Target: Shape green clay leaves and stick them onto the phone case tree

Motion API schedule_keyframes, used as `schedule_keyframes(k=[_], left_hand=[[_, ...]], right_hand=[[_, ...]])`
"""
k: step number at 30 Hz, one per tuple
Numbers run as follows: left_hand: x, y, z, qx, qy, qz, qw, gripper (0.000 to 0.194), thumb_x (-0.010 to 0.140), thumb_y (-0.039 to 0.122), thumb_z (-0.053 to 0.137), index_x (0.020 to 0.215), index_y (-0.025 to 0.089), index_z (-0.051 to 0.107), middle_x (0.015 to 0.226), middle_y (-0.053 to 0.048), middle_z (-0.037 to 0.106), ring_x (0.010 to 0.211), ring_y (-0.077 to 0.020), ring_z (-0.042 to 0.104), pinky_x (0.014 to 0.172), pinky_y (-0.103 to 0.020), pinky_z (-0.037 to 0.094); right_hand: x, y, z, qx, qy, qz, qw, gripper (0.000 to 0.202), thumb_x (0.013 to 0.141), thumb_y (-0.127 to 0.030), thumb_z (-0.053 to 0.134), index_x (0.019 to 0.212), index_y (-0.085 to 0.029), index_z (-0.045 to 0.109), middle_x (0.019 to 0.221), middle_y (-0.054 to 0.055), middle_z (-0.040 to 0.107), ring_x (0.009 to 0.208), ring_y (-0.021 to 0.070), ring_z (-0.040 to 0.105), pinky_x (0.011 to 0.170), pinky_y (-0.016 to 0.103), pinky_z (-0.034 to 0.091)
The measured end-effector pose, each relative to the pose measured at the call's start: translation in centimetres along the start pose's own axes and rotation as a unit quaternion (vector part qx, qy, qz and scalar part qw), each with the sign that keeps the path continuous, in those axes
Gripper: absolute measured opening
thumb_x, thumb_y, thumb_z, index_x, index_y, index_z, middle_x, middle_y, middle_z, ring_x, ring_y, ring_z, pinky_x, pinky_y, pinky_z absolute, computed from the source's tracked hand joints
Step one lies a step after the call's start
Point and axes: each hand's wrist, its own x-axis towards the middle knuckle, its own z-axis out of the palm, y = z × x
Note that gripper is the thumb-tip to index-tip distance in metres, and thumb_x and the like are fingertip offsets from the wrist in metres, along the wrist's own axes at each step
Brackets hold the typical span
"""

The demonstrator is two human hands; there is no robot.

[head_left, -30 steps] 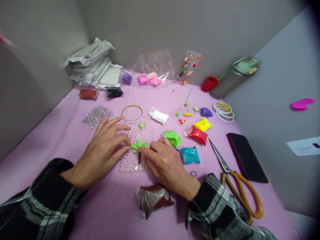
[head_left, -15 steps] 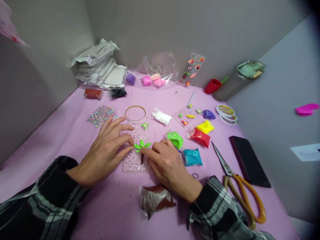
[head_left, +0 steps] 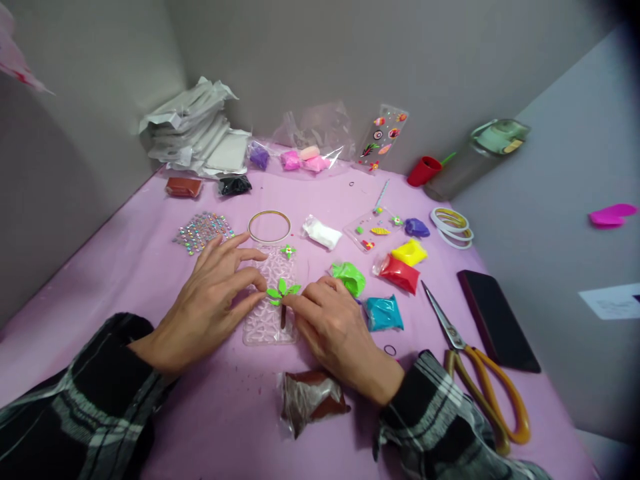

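A clear textured case [head_left: 261,325] lies flat in the middle of the pink table. On it are green clay leaves [head_left: 283,289] above a thin brown clay trunk [head_left: 283,316], and a small green flower [head_left: 287,251] sits near its top. My left hand [head_left: 213,300] rests over the case's left edge, fingers apart, thumb and index tips beside the leaves. From the right, my right hand [head_left: 337,327] reaches in with its index fingertip at the top of the trunk and its other fingers curled; whether anything is pinched there is hidden.
Brown clay [head_left: 313,403] lies in front, scissors [head_left: 465,353] and a phone [head_left: 497,320] at the right. Green [head_left: 349,278], blue [head_left: 384,313] and red clay [head_left: 399,274] sit beyond my right hand. Gems [head_left: 203,230] and a ring of tape [head_left: 269,227] lie behind the left.
The whole view has shifted very slightly. Both hands keep almost the same pose over the case, and nothing has visibly been picked up or let go.
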Motion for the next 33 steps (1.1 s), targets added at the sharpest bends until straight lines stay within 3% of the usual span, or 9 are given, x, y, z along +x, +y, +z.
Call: schedule_keyframes(k=[6,19,26,33], left_hand=[[-0.15,0.01,0.23,-0.011,-0.017,0.003,1.0,0.008,0.094,0.019,0.057,0.092,0.023,0.063,0.127,-0.008,0.063,0.144,-0.0306,0.038,0.12,-0.063,0.023],[-0.21,-0.1,0.44,-0.014,-0.024,-0.02,0.999,0.008,0.093,0.024,0.058,0.087,0.022,0.063,0.129,-0.01,0.062,0.144,-0.0342,0.037,0.119,-0.063,0.024],[-0.17,0.1,0.67,-0.014,-0.041,0.01,0.999,0.009,0.096,0.023,0.057,0.097,0.025,0.066,0.13,-0.008,0.061,0.146,-0.0299,0.033,0.12,-0.062,0.023],[-0.05,0.22,0.7,0.02,-0.05,0.031,0.998,0.012,0.096,0.022,0.055,0.095,0.024,0.067,0.129,-0.009,0.062,0.146,-0.0311,0.034,0.121,-0.063,0.018]], right_hand=[[-0.36,-0.05,-0.06,0.051,-0.002,0.044,0.998,0.017,0.096,-0.01,0.051,0.097,-0.018,0.065,0.084,0.002,0.059,0.082,0.0185,0.051,0.08,0.033,0.036],[-0.23,-0.42,-0.5,-0.031,-0.049,-0.046,0.997,0.016,0.099,-0.015,0.05,0.099,-0.019,0.065,0.083,0.003,0.057,0.075,0.0191,0.042,0.074,0.033,0.031],[-0.39,0.05,0.1,0.027,0.021,0.022,0.999,0.018,0.1,-0.015,0.049,0.108,-0.019,0.065,0.082,0.001,0.059,0.08,0.018,0.051,0.08,0.032,0.034],[-0.55,0.22,0.24,0.034,0.034,0.025,0.999,0.018,0.1,-0.016,0.05,0.109,-0.019,0.066,0.083,0.002,0.061,0.081,0.0183,0.052,0.082,0.032,0.036]])
